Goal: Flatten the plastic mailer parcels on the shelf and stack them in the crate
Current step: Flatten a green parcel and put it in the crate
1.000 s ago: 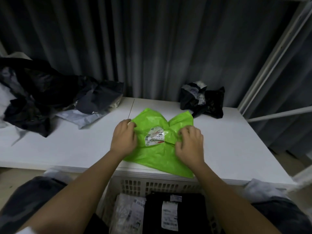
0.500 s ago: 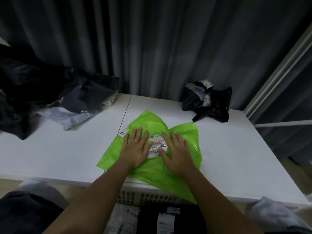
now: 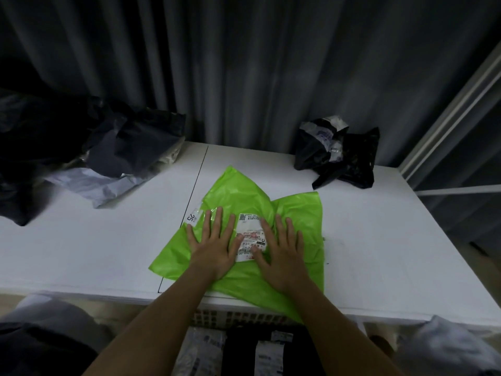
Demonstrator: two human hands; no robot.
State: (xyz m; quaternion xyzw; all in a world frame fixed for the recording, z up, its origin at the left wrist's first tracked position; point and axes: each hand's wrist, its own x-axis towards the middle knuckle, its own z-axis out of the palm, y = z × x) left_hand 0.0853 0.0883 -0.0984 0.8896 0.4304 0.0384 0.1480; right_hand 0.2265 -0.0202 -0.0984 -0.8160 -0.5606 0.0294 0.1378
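While pressing from the head view, keep both palms flat: left hand [image 3: 214, 244] and right hand [image 3: 282, 249] lie side by side on the crumpled bright-green plastic mailer parcel [image 3: 241, 229], fingers straight and spread, gripping nothing, only pushing down. Parcel sits on the white flat shelf [image 3: 108, 245], near its front edge, with its lower corner hanging over that edge above the white perforated plastic crate [image 3: 244, 320]. Between the thumbs shows the white printed shipping label [image 3: 250, 237], partly wrinkled.

To flatten well, judged from this: sweep outward from the label toward the raised far flaps, so trapped air leaves through the open end instead of ballooning at the middle. Press the right-hand fold, which still stands up, before lifting. Keep one palm anchoring while the other smooths, since slick film on a smooth shelf likely slides. Draw toward the front edge afterward and lower flat onto the dark and pale labelled parcels [image 3: 260, 354] already lying in the crate.

Left for later on the shelf: a heap of dark grey and pale mailer bags [image 3: 103, 153] at far left, and a crumpled black plastic mailer [image 3: 339, 153] at far right, both well apart from the hands.
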